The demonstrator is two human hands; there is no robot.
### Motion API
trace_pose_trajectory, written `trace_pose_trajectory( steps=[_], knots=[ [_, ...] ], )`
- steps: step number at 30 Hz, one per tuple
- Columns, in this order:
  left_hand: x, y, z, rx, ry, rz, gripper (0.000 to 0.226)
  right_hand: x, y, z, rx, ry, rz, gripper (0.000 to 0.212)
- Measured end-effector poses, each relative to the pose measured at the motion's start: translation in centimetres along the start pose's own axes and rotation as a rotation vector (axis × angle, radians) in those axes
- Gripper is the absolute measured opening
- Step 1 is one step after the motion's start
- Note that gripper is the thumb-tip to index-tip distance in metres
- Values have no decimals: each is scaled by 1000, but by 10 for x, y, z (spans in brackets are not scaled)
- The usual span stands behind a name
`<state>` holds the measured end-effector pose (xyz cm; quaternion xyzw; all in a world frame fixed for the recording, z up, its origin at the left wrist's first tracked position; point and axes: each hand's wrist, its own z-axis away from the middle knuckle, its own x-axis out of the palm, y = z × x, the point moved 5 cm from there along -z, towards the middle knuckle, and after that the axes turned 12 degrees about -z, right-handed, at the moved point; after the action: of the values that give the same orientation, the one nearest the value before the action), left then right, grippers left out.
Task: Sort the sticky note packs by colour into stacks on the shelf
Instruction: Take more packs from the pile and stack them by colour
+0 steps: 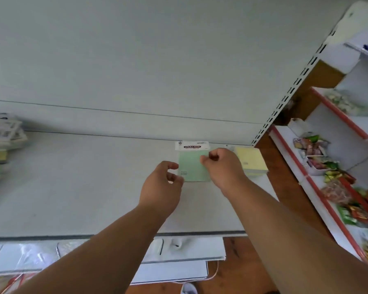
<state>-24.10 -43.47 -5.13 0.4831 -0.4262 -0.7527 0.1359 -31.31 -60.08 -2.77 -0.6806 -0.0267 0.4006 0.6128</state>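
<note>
The green sticky note pack (192,164) lies flat on the white shelf (83,183), against the back panel. My right hand (223,166) pinches its right edge, fingers curled. My left hand (162,185) sits at its lower left corner, fingers loosely curled, grip unclear. A yellow pack (252,162) lies just right of it.

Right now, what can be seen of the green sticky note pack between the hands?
The green pack is a pale green square pad with a white header card at its far edge, printed "STICKY NOTE" on a dark label, and small print near its lower left corner. It looks like paper in clear wrap. It lies flat on the white shelf, near the back wall, left of the yellow pack. The left hand touches its left edge with curled fingers; the right hand pinches its right edge.
</note>
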Motion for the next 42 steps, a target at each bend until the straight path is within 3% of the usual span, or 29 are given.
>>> trace_pose_trajectory(
  steps=[4,13,21,26,32,38,40,42],
  knots=[
    [30,25,-18,-25,96,-119,31,-17,2,-35,-89,-36,292,26],
    [44,37,-43,-93,177,-414,36,2,-2,-66,-118,-83,526,20],
    [8,10,-17,-161,208,-384,30,29,-33,-31,-295,-117,421,17],
    [-67,-41,5,-191,260,-339,25,99,-69,18,-399,-240,290,15],
    [-200,-147,30,-315,368,-311,25,229,-135,99,-441,-384,152,15],
    [-285,-226,46,-475,405,-201,45,344,-180,136,-380,-518,109,9],
    [-294,-238,44,-513,383,-145,46,368,-183,135,-326,-548,182,29],
    [-298,-245,36,-501,351,-50,27,383,-184,133,-273,-550,208,37]
  ],
)
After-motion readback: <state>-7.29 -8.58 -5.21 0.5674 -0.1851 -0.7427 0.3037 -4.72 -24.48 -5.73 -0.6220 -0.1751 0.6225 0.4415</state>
